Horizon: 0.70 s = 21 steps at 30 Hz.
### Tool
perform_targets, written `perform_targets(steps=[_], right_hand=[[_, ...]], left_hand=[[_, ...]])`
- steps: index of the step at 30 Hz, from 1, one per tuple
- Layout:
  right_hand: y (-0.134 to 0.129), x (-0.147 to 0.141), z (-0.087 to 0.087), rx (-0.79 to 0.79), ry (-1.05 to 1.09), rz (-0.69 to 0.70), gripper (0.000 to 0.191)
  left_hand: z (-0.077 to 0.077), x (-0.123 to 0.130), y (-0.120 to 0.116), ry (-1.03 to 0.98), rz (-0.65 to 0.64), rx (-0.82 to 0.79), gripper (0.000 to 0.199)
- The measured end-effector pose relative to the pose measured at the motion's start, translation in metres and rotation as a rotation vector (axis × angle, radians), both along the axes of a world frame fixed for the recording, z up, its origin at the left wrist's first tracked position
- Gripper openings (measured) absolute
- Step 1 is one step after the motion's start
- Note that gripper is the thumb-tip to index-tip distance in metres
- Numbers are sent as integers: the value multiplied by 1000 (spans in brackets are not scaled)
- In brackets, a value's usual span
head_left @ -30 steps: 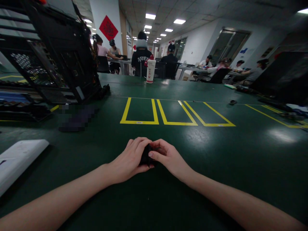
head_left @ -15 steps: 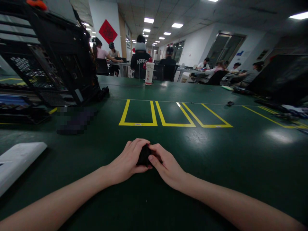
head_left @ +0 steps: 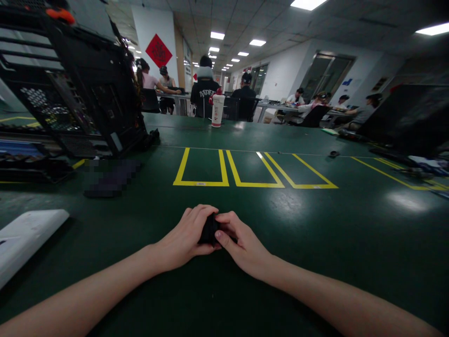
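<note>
A small black object sits between my two hands, low over the green table; its kind is hard to make out because fingers cover much of it. My left hand is closed around its left side, fingers over the top and thumb below. From the right, my right hand pinches its near edge with thumb and index finger. Yellow tape outlines lie on the table beyond my hands.
An open black computer case stands at the left, with a white flat object nearer me. A white bottle is at the far edge. A small dark round item and a black monitor-like panel are at right. Several people sit behind.
The whole view has shifted slightly downward in the frame. Both hands keep nearly the same grip on the black object.
</note>
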State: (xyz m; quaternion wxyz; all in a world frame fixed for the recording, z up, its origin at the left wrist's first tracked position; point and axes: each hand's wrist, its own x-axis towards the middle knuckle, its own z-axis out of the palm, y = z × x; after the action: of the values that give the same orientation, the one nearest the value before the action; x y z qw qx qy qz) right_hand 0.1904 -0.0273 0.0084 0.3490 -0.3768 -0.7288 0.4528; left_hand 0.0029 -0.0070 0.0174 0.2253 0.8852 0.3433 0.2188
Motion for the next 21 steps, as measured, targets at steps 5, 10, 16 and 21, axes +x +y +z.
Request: perform_targets(steps=[5,10,16,21], right_hand=[[2,-2,4,-117,80,-26,9],[4,-1,3,-191,81,-31,22],[7,1,-1,-191,137,76,12],[4,4,-3,-107,110,79,22]], left_hand=[[2,0,0,7,-6,1,58],[-3,-1,0,-26,16,24,60],[-4,-1,0,-23,-14,62,58],[-6,0,0,-22,14,55,60]])
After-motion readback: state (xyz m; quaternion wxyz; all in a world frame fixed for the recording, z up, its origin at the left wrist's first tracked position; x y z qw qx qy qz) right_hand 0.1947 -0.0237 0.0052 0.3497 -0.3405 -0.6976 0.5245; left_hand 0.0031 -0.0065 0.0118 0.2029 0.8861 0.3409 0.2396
